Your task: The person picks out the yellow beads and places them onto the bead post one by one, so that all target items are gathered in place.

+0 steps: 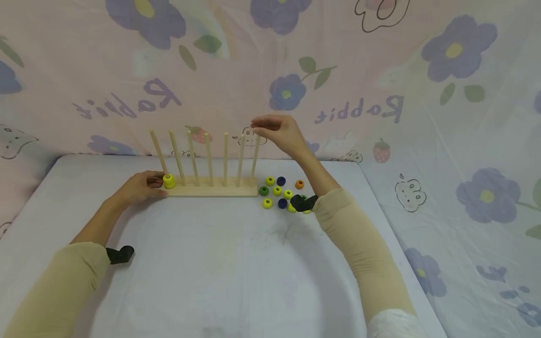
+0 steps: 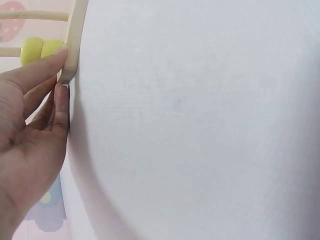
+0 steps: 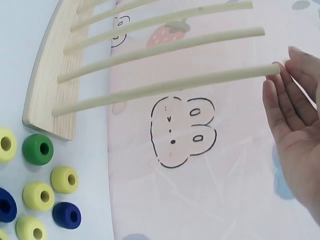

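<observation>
A pale wooden stand [image 1: 211, 191] with a row of several upright pegs rests near the back of the table. Two yellow beads [image 2: 42, 50] are stacked low on its leftmost peg [image 1: 158, 152]. My left hand [image 1: 138, 188] grips the left end of the base, one digit on its face and other fingers at the end. Beside the top of the rightmost peg [image 3: 165, 89] is my right hand [image 3: 295, 110], fingers loosely bent, with no bead seen in it. Whether those fingers touch the peg tip, I cannot tell.
Right of the stand lie several loose beads: yellow [image 1: 276, 190], green [image 1: 264, 190], dark blue [image 1: 282, 203] and orange [image 1: 299, 184]. My right forearm passes over some of them. A patterned cloth [image 1: 236, 70] hangs behind the white-covered table [image 1: 220, 272].
</observation>
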Demonstrator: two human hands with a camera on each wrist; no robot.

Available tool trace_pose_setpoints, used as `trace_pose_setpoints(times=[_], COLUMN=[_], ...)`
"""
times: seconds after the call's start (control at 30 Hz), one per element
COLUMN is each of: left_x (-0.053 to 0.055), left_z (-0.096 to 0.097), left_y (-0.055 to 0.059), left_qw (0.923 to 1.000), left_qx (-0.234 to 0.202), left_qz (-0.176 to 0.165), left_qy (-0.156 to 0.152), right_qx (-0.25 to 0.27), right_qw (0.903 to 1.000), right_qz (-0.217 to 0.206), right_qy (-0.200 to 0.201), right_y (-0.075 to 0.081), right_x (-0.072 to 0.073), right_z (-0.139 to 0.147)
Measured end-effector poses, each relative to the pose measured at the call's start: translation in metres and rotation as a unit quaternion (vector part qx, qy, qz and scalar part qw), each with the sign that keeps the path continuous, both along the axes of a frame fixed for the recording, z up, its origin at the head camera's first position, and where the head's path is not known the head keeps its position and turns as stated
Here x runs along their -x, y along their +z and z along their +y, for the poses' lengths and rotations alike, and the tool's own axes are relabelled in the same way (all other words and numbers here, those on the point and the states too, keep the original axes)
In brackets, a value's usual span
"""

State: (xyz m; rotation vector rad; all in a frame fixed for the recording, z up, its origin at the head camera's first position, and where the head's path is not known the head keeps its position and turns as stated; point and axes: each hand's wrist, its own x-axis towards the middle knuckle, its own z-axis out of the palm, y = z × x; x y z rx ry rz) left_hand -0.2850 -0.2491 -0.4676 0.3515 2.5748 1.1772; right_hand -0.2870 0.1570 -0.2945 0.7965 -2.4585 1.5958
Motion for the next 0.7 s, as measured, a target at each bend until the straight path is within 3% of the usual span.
trace_pose_setpoints(times=[0.2,0.37,0.7], left_x=[0.000,-0.001,-0.003], left_z=[-0.003,-0.002,-0.001], left_y=[-0.003,-0.005,-0.004], left_qw=[0.9998,0.9998,0.9996], left_qx=[-0.015,-0.015,-0.020], left_qz=[-0.010,-0.007,-0.013], left_qy=[0.004,0.008,0.012], right_qx=[0.023,0.039,0.000], right_qw=[0.9996,0.9985,0.9987], right_qz=[-0.017,-0.036,-0.033], right_qy=[-0.008,-0.015,-0.040], right_y=[-0.024,-0.034,-0.052], right_x=[0.015,0.009,-0.008], right_z=[0.020,0.036,0.066])
